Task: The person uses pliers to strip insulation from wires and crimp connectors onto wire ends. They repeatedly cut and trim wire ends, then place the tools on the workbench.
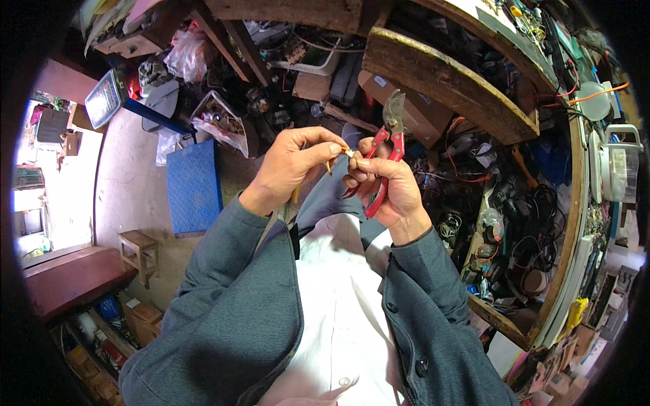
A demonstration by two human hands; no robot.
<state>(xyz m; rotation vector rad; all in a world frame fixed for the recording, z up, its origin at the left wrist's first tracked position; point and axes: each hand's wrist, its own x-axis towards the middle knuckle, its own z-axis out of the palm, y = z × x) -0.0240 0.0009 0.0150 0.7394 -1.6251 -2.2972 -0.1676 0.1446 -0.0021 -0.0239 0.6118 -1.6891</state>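
Note:
My left hand (290,164) is closed in a pinch on a thin yellow-orange wire (329,166). A small pale end (350,153) of it shows between my two sets of fingertips. My right hand (396,188) wraps round red-handled pruning shears (396,120), their grey blades pointing up and away from me. The thumb and forefinger of that same hand meet at the wire's pale end. Both hands are held close together above my lap, almost touching.
A blue platform scale (194,187) stands on the floor at left, near a small wooden stool (139,252). On the right, a wooden-framed bench (574,223) surrounds tangled cables and parts. A thick wooden board (447,80) juts out beyond the shears.

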